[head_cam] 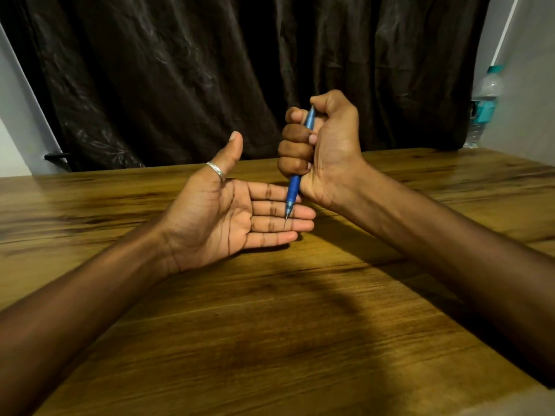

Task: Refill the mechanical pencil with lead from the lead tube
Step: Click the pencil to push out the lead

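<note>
Well behind pencil (293,187), bottle label (484,111) illegible

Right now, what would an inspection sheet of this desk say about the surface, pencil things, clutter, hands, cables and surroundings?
Surface: wooden table, glossy grain.
Job's things: blue mechanical pencil, upright, tip down over the left fingers; lead tube not seen.
Clutter: water bottle at the far right corner.
Hands: right hand grips the pencil in a fist, thumb on its top; left hand flat, palm up, ring on thumb.
Cables: nothing seen.
Surroundings: dark curtain behind, pale walls either side.
</note>
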`<state>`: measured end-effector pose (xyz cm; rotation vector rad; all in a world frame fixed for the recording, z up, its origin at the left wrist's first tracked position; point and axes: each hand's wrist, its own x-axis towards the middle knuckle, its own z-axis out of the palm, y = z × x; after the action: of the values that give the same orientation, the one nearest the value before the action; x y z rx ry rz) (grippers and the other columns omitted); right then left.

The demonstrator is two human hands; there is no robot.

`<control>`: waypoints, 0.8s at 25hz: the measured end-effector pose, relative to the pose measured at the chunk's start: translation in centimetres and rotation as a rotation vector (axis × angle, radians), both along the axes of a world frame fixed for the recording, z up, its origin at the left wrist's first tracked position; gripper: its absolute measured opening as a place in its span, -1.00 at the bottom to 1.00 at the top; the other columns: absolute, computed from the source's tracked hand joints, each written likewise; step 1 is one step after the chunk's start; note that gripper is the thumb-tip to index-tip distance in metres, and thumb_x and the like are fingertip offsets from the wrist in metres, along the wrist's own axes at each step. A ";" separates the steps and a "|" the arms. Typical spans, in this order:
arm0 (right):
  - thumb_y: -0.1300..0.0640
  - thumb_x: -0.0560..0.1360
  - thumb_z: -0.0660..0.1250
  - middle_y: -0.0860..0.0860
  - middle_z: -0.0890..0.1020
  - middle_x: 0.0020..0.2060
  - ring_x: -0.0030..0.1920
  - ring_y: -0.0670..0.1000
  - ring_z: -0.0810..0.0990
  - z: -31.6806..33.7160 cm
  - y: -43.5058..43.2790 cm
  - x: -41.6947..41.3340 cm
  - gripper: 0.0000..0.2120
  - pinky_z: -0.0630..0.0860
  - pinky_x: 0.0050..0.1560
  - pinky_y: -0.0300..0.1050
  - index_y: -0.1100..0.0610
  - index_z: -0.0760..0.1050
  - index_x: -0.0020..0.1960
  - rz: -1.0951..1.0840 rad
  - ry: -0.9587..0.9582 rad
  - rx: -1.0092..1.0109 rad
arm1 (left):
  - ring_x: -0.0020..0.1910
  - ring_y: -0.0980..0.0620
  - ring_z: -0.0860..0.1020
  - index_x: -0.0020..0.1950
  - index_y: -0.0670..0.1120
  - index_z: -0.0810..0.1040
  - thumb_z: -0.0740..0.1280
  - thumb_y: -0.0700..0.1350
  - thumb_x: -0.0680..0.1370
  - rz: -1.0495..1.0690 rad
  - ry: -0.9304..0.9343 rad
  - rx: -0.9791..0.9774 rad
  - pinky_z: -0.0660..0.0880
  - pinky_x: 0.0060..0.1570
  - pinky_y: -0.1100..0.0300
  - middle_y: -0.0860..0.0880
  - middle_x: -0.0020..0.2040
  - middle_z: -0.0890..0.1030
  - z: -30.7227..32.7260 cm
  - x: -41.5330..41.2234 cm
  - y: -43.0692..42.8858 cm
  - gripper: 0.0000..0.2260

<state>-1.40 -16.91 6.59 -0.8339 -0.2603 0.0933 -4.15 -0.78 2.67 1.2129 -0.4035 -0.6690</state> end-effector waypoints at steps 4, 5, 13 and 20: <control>-0.04 0.57 0.03 -0.11 0.19 -0.61 -0.64 -0.12 0.08 0.0 -0.1 0.0 -0.62 -0.02 -0.57 -0.29 0.09 0.33 -0.35 -0.002 -0.006 -0.001 | 0.32 -0.26 0.57 0.40 -0.33 0.43 0.04 0.47 0.51 -0.011 0.001 0.002 0.51 0.29 -0.08 -0.37 0.31 0.58 0.0 -0.1 -0.1 -0.10; -0.05 0.57 0.03 -0.11 0.19 -0.61 -0.63 -0.12 0.08 0.1 -0.1 0.0 -0.62 -0.02 -0.56 -0.28 0.09 0.33 -0.35 -0.002 -0.008 -0.004 | 0.32 -0.26 0.57 0.40 -0.33 0.43 0.04 0.46 0.51 -0.011 0.001 0.004 0.50 0.29 -0.08 -0.37 0.31 0.58 0.0 -0.1 -0.1 -0.10; -0.05 0.56 0.05 -0.10 0.20 -0.60 -0.62 -0.11 0.08 0.3 -0.3 0.1 -0.61 -0.01 -0.58 -0.29 0.10 0.35 -0.37 -0.019 0.011 -0.027 | 0.23 -0.12 0.65 0.40 -0.21 0.45 0.39 -0.29 0.45 0.020 -0.171 0.135 0.61 0.14 0.08 -0.23 0.23 0.67 -0.5 -0.6 -0.7 -0.50; -0.04 0.57 0.06 -0.10 0.21 -0.61 -0.63 -0.11 0.09 0.5 -0.6 0.2 -0.61 0.02 -0.62 -0.30 0.10 0.35 -0.36 -0.027 0.011 -0.026 | 0.27 -0.02 0.63 0.43 -0.09 0.42 0.33 -0.55 0.39 0.005 -0.312 0.193 0.61 0.09 0.20 -0.10 0.27 0.67 -1.3 -0.1 -0.8 -0.33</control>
<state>-1.18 -17.49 7.07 -0.8621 -0.2382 0.0759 -4.28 -1.54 1.39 1.5084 -0.6060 -0.5225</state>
